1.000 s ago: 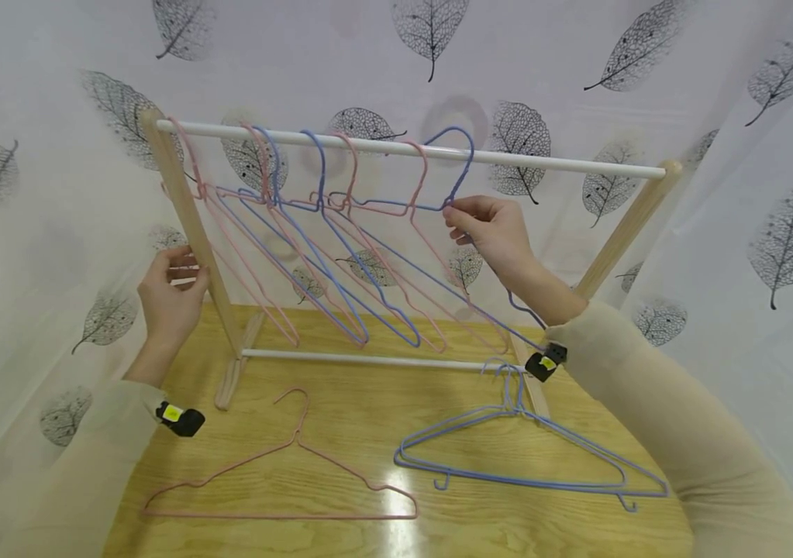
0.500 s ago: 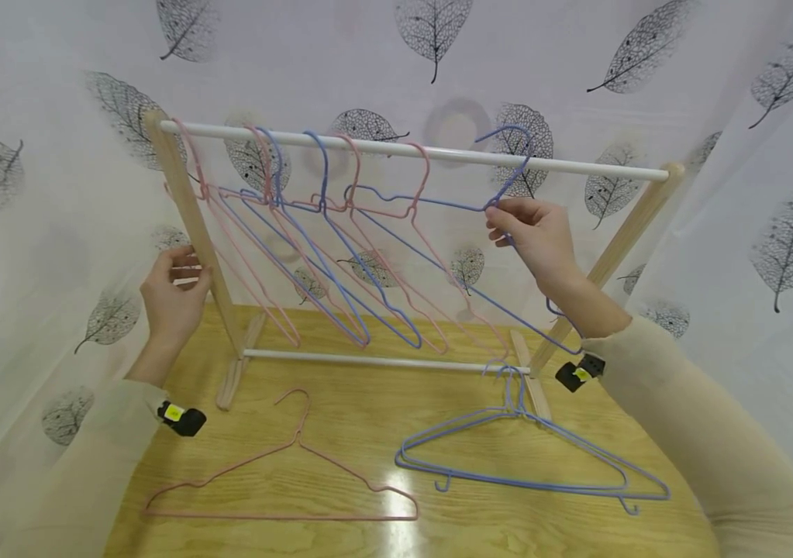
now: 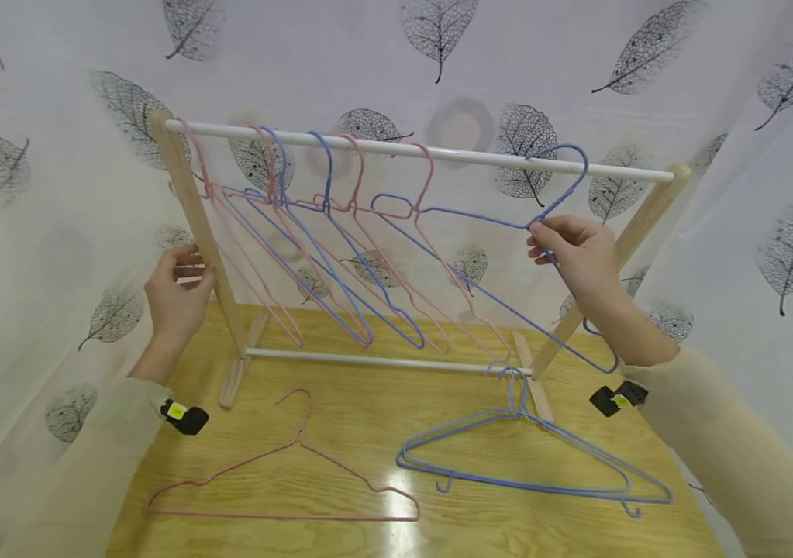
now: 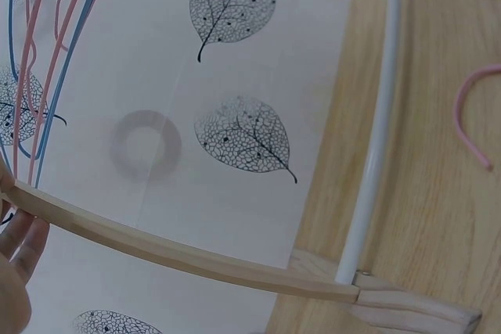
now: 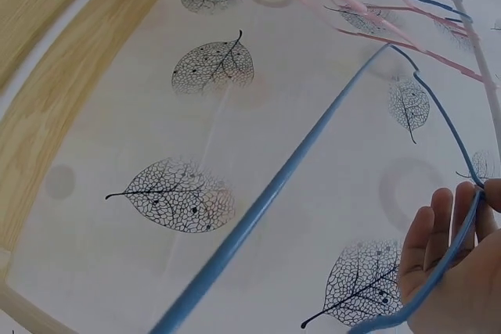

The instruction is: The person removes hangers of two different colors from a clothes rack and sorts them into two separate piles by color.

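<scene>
My right hand [image 3: 580, 260] pinches a blue clothes hanger [image 5: 274, 189] just under its hook. That hook arches over the white top rod [image 3: 480, 157] of a small clothes rack, right of the hung hangers; whether it bears on the rod I cannot tell. My left hand [image 3: 176, 294] holds the rack's left wooden post [image 3: 197, 225], thumb at the near side and fingers partly hidden behind. Several pink and blue hangers hang along the rod's left and middle, the rightmost a pink hanger [image 3: 426, 178].
A pink hanger [image 3: 298, 439] lies flat on the wooden table [image 3: 340, 473] at front left. Blue hangers [image 3: 508, 482] lie overlapped at front right, hooks near the lower rod [image 3: 368, 359]. A leaf-print curtain [image 3: 340, 54] stands behind and at both sides.
My right hand has moved right and slightly down with the blue hanger, drawing it away from the hung hangers along the rod. My left hand stays on the post.
</scene>
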### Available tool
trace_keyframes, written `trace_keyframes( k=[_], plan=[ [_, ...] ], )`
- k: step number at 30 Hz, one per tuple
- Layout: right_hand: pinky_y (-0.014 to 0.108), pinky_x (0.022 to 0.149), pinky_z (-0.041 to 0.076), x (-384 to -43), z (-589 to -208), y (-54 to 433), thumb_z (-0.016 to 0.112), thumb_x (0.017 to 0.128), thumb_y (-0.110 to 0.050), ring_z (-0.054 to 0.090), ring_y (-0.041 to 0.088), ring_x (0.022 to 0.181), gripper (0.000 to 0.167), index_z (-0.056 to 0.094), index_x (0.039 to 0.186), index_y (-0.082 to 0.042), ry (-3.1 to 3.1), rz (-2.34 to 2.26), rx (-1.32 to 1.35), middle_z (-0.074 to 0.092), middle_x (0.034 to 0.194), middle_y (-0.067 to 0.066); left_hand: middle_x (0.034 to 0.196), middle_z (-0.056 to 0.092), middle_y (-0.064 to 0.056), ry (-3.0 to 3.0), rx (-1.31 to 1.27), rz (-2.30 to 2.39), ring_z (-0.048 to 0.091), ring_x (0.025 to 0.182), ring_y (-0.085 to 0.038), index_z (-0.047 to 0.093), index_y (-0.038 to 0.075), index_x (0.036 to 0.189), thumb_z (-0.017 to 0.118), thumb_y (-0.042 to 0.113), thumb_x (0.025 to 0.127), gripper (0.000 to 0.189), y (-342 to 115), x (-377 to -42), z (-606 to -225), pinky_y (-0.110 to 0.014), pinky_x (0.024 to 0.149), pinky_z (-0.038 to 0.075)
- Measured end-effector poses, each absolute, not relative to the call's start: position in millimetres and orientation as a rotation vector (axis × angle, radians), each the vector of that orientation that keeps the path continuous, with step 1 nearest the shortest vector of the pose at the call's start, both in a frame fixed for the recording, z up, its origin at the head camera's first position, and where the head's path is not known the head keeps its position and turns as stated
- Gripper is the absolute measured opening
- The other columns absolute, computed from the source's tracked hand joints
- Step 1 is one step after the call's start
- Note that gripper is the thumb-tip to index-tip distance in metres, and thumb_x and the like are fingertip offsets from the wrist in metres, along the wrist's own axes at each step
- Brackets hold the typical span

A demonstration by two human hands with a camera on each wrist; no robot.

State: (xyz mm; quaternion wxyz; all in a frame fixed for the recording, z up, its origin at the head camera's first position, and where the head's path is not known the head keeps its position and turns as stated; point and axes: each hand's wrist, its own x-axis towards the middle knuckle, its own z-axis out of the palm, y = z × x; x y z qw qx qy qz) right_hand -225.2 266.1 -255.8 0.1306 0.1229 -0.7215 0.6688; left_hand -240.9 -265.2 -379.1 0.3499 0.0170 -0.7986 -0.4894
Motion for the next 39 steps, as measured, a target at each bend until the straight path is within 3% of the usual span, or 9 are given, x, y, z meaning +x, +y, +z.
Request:
trace_keyframes(
  k=[14,30,39],
  plan=[
    [0.017,0.070,0.064,-204.4,-272.2,296.6,0.073,0.100,-0.013,0.075,0.008,0.073,0.009,0.081,0.099,-0.010,-2.092,2.005,0.340,0.079,0.084,-0.005,0.105,0.060,0.010,-2.066,0.040,-1.264,0.056,0.086,0.015,0.066,-0.001,0.133,0.068,0.007,0.099,0.035,-266.5,-243.2,-382.1,0.004,0.074,0.048],
    [0.020,0.070,0.064,-192.3,-321.6,321.4,0.069,0.103,-0.017,0.074,0.007,0.073,0.014,0.081,0.097,-0.013,-2.239,2.021,0.262,0.079,0.084,-0.006,0.107,0.060,0.009,-2.079,0.052,-1.262,0.055,0.086,0.015,0.066,0.001,0.135,0.068,0.009,0.100,0.036,-265.8,-242.6,-381.0,0.004,0.075,0.047],
    [0.023,0.073,0.065,-191.1,-352.1,335.0,0.066,0.106,-0.021,0.075,0.007,0.078,0.017,0.081,0.100,-0.016,-2.371,2.045,0.221,0.077,0.087,-0.008,0.102,0.056,0.018,-2.076,0.067,-1.266,0.056,0.085,0.015,0.066,0.001,0.134,0.067,0.008,0.100,0.035,-267.5,-244.4,-382.4,0.004,0.074,0.047]
  ],
)
